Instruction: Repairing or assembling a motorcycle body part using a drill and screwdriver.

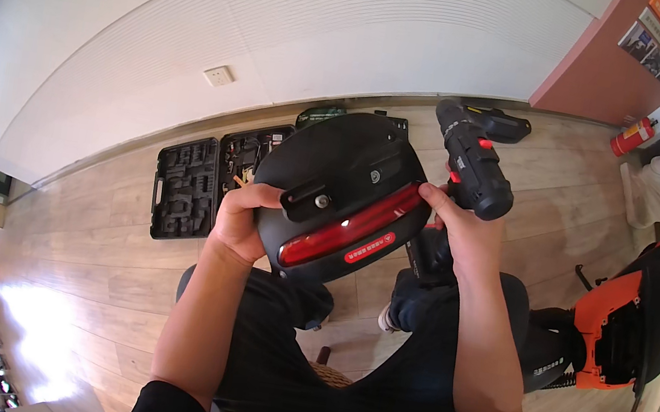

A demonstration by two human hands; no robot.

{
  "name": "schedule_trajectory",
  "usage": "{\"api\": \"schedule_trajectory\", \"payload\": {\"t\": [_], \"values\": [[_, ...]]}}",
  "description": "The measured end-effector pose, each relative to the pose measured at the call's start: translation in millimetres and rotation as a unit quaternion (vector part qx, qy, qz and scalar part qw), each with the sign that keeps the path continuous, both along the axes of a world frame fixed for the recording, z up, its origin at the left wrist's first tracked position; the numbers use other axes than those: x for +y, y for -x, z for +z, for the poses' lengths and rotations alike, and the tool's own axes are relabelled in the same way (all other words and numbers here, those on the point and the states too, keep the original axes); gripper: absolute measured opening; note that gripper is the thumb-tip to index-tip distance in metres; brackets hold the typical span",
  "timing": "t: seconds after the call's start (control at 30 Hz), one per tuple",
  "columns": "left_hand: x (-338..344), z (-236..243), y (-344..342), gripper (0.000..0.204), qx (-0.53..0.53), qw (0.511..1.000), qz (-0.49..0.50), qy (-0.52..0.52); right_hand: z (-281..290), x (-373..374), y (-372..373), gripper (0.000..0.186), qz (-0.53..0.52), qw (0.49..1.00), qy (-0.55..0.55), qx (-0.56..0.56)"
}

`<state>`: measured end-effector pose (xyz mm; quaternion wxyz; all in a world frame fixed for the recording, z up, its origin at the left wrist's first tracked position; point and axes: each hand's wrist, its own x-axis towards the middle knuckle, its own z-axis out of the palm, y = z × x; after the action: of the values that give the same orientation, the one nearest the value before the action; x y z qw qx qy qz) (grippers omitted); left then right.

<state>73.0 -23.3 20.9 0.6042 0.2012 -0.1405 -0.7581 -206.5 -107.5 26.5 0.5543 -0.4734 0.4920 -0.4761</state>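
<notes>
Evidently, from my distant feed, I see the left hand (pixel 241 222) clamped on one end of the black box (pixel 343 178), held in front of the body, perhaps so its red lens (pixel 362 222) faces upward. The right hand (pixel 465 234) grips the drill (pixel 475 162) while its thumb meets the box's opposite end, likely steadying it.

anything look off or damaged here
No spill or damage stands out. Slightly odd: the right hand grips a drill while also touching the black box, an awkward-looking double hold.
</notes>
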Motion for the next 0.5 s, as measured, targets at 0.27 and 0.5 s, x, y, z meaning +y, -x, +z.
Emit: {"api": "schedule_trajectory", "payload": {"t": [0.27, 0.5], "values": [[-12, 5, 9, 0.051, -0.055, 0.995, 0.003, -0.078, -16, -16, -7, 0.025, 0.022, 0.999, -0.025, 0.041], [-16, -6, -13, 0.053, -0.017, 1.000, 0.011, -0.022, -70, -111, 28, 0.035, 0.047, 0.941, 0.090, 0.324]]}}
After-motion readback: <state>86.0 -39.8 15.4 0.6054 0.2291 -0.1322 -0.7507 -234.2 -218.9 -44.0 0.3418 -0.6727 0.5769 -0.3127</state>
